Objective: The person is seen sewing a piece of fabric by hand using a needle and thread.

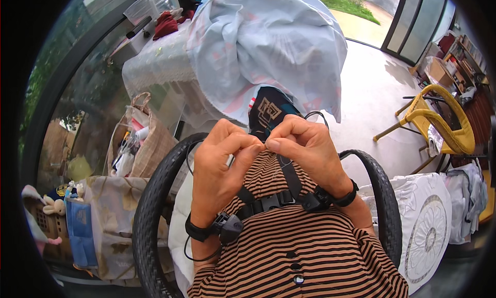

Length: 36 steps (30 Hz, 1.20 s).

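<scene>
My left hand [224,162] and my right hand [306,145] meet in front of my chest, thumb and forefinger of each pinched together. Their fingertips almost touch around a tiny thin item, mostly hidden and too small to name. A fine thread [286,164] hangs in a loose curve just below my right hand, over the black chest strap [290,176]. Beyond the hands, dark patterned fabric [267,110] covers my lap. Each wrist wears a black band with a small device; the left device [231,227] faces upward.
A light blue cloth [271,46] drapes over something ahead, beside a lace-covered table [159,65]. The black woven chair arms [149,216] curve around me. At left stands a fabric bag [151,154] of odds and ends; at right, a yellow chair [445,119].
</scene>
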Each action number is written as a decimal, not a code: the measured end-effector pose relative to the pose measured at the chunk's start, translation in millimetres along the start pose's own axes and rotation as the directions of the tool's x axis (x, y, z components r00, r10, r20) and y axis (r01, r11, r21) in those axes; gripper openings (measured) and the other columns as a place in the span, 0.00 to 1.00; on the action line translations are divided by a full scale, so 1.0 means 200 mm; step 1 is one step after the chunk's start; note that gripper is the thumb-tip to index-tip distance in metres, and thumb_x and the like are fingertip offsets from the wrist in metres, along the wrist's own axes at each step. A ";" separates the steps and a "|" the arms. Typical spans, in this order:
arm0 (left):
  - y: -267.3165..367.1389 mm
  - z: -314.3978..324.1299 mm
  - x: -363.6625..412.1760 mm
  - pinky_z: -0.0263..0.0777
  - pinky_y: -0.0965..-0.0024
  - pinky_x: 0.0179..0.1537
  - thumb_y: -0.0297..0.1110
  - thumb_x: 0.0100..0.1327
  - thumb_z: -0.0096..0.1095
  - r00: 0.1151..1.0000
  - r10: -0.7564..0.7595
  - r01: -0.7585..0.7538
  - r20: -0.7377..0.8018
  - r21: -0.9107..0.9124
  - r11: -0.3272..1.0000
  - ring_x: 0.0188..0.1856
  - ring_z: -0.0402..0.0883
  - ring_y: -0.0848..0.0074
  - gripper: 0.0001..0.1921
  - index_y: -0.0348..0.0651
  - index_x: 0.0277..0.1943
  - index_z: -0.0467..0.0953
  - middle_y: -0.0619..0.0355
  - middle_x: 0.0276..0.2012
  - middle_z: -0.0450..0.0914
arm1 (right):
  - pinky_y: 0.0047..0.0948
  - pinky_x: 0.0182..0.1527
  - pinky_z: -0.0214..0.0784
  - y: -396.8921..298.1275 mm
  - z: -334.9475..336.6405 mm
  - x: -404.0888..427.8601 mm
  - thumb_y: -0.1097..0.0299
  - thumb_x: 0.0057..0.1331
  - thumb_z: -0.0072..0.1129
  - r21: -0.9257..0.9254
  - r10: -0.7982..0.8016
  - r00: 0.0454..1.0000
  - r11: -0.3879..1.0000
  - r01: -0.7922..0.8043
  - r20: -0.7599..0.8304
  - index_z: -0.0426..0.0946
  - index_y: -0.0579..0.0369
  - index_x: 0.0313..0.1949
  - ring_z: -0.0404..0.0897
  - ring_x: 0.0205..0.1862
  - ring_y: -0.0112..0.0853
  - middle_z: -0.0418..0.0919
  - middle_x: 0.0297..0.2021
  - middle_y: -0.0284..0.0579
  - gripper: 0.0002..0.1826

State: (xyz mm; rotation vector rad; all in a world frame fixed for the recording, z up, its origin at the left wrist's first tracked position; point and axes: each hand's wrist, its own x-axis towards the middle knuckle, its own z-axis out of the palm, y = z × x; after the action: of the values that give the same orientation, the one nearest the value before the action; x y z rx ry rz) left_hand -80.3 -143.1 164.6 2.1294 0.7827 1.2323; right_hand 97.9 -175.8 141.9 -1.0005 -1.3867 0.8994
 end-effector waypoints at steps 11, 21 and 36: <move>-0.15 0.12 0.00 0.63 0.78 0.37 0.26 0.62 0.60 0.989 -0.124 0.086 -0.075 -0.386 0.918 0.35 0.70 0.82 0.05 0.34 0.35 0.81 0.61 0.32 0.74 | 0.21 0.22 0.54 -0.04 0.05 -0.02 0.77 0.52 0.67 -0.314 -0.322 0.947 0.900 0.301 -0.017 0.79 0.58 0.28 0.64 0.19 0.18 0.68 0.20 0.33 0.05; -0.15 0.10 0.00 0.63 0.77 0.34 0.24 0.59 0.63 0.979 -0.077 0.154 0.189 -0.433 0.888 0.33 0.67 0.81 0.03 0.36 0.30 0.78 0.63 0.30 0.69 | 0.19 0.27 0.56 0.02 -0.01 0.01 0.76 0.57 0.62 -0.162 -0.226 0.972 0.964 0.213 -0.070 0.78 0.60 0.29 0.63 0.23 0.17 0.70 0.25 0.32 0.02; -0.18 0.10 0.00 0.62 0.78 0.38 0.22 0.51 0.71 0.997 -0.051 0.068 0.051 -0.403 0.913 0.33 0.64 0.82 0.09 0.38 0.27 0.74 0.64 0.32 0.63 | 0.20 0.29 0.56 0.02 -0.01 0.02 0.76 0.57 0.63 -0.135 -0.178 0.980 0.977 0.166 -0.085 0.77 0.62 0.29 0.62 0.24 0.18 0.66 0.22 0.32 0.04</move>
State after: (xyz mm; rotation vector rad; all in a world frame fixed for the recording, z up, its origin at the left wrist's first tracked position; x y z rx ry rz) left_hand -70.2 -121.8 130.3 1.7722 0.5152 1.1968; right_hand 100.8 -171.1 138.7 -0.9890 -1.4379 0.6328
